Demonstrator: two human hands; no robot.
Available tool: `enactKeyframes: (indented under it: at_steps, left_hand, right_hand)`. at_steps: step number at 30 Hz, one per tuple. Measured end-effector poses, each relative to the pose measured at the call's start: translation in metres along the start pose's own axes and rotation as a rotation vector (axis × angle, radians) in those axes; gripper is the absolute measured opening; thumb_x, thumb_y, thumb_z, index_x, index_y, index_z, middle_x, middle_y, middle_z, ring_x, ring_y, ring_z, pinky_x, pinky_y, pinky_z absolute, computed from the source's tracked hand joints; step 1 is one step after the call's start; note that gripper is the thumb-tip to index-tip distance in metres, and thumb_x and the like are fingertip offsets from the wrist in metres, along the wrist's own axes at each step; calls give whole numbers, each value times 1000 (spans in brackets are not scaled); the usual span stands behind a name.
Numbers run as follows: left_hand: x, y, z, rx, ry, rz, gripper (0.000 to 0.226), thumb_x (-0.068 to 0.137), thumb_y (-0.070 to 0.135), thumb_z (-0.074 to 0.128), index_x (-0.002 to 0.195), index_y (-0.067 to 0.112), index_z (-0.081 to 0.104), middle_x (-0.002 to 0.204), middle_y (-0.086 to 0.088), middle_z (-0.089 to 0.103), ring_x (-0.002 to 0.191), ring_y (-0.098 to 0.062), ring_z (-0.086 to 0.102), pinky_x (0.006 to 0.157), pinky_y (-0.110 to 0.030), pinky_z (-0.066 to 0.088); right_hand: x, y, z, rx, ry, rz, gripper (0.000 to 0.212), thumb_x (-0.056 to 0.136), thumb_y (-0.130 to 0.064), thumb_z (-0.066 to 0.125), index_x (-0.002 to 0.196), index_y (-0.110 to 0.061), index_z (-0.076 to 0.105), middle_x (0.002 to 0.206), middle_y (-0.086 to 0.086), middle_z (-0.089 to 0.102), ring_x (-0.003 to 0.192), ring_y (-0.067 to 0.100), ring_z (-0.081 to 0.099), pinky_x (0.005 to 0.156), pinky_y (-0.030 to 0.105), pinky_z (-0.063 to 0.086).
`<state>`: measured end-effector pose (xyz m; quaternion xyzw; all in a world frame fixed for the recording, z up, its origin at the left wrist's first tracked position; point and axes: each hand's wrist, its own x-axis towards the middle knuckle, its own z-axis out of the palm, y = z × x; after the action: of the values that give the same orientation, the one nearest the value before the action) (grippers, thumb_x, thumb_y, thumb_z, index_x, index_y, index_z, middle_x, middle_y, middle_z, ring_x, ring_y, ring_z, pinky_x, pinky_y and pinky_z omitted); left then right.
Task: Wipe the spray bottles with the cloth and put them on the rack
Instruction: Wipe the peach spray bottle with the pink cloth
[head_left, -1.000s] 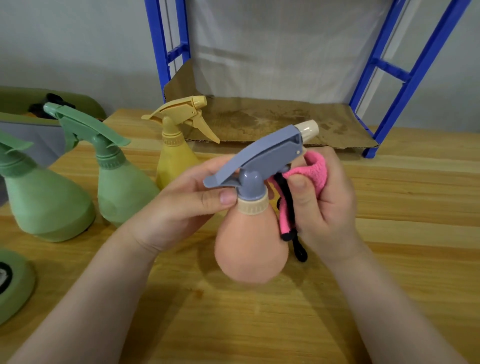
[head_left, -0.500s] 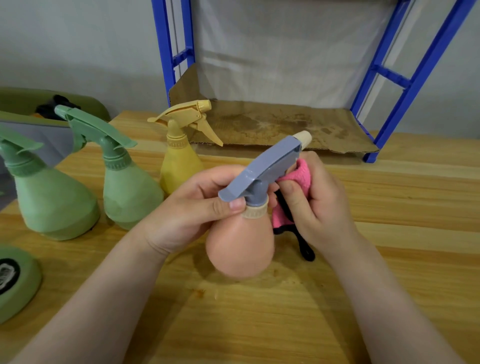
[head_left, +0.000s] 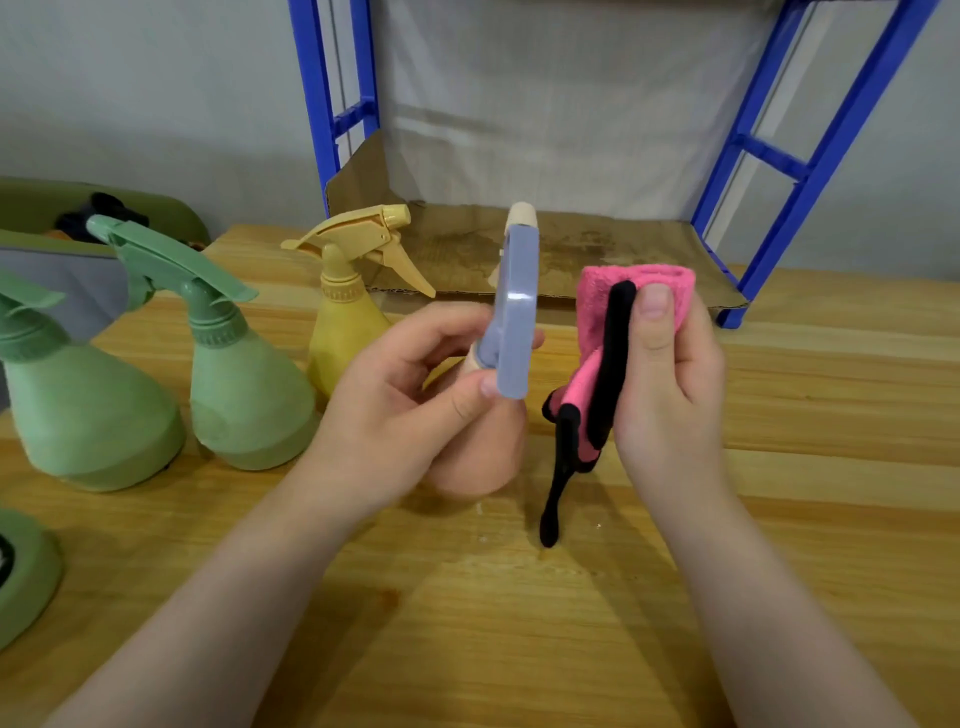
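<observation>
My left hand (head_left: 410, 395) grips the neck of a peach spray bottle (head_left: 483, 457) with a grey-blue trigger head (head_left: 514, 312), held above the wooden table with its nozzle pointing away from me. My right hand (head_left: 670, 384) holds a folded pink cloth (head_left: 597, 317) with a black edge, a short gap to the right of the bottle and apart from it. A yellow spray bottle (head_left: 348, 312) and two green spray bottles (head_left: 244, 384) (head_left: 78, 410) stand on the table to the left. The blue rack (head_left: 810, 171) stands behind, its low shelf lined with cardboard (head_left: 587, 244).
A green round object (head_left: 26, 577) lies at the table's left edge. A green bin (head_left: 31, 208) with dark items sits beyond the table at far left. A grey wall runs behind the rack. The wooden table (head_left: 519, 623) stretches toward me.
The bottle has turned so its nozzle points away from me. My right hand with the cloth has come off the trigger head and moved right, leaving a gap.
</observation>
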<state>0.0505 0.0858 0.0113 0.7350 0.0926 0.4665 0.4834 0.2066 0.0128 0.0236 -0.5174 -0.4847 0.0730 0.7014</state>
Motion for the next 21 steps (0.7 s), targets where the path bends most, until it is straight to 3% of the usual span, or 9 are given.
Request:
enactKeyframes:
  at_steps: [2,5,8,13,18,21]
  left_hand:
    - [-1,-2,1,170,37,50,29,89,16,64,116,7,60,112,-8,69,107,-21,64,93,-37,50]
    - [-2,-1,2,427,84,111,31,88,25,64,118,17,60,113,12,64,106,-6,61,92,-27,48]
    - [-2,-2,3,643,79,141,35,87,35,63,117,17,64,108,22,60,104,0,56,91,-26,44]
    - [-2,-1,7,850,88,207,37,88,36,62,111,9,68,102,7,67,98,-11,57,88,-24,38]
    - [-3,-2,10,983,112,230,34,88,35,62,109,9,69,103,-1,71,96,-17,59,88,-26,37]
    - [-4,-3,10,1041,110,239,32,93,33,58,110,8,70,106,-2,71,96,-20,61,88,-29,38]
  right_hand:
    - [0,-4,0,23,0,31,38,93,-62,42,85,-28,56,71,15,55,67,42,55,62,47,49]
    - [0,-10,-1,22,26,23,34,99,-54,41,80,-28,53,67,-2,51,62,23,50,60,33,44]
    - [-1,-13,0,39,60,35,32,97,-48,38,80,-23,50,68,-1,47,62,28,44,59,34,42]
    - [-8,-10,5,-53,57,10,27,99,-43,39,77,-29,47,64,-20,47,62,-1,43,61,15,37]
    - [-9,-7,6,-60,84,47,29,103,-36,39,77,-28,48,62,-19,48,62,-2,43,60,15,37]
    - [-12,-7,11,-93,-36,56,19,102,-39,40,98,-29,56,81,-22,60,75,-5,55,70,15,42]
